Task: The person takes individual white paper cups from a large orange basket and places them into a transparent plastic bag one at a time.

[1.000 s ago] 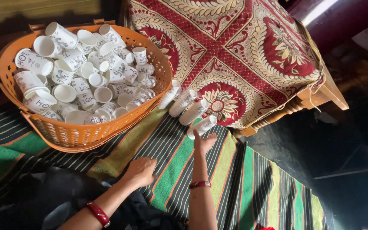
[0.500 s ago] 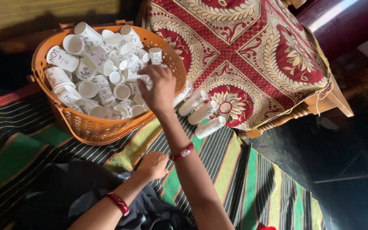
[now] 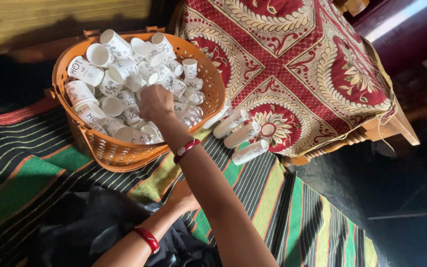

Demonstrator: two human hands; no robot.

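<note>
1. Striped mat [image 3: 282,207] – green, black, yellow and orange bands, covers the floor under everything, runs bottom left to bottom right.
2. Patterned cloth [image 3: 292,64] – red and cream w/ flower medallions, draped over a wooden frame [image 3: 391,128] at top right; its low edge hangs just above the mat.
3. Orange basket [image 3: 119,153] – round, lattice wall, sits on the mat left of the cloth, piled w/ white paper cups [image 3: 100,74] lying every which way, some nested.
4. Dark garment [image 3: 90,227] – bottom left, on the person's lap side.
5. Three cup stacks [image 3: 243,136] – lying on their sides on the mat, side by side, btwn basket and cloth edge.
6. Right hand [image 3: 156,101] – inside the basket, over the cup pile, fingers curled down into the cups; back of hand faces cam, so can't tell if it grips one. Red bangle [image 3: 187,150] on that wrist.
7. Left hand [image 3: 183,197] – resting flat on the mat just below the basket, fingers loose, holding nothing. Red bangle on that wrist too.
</note>
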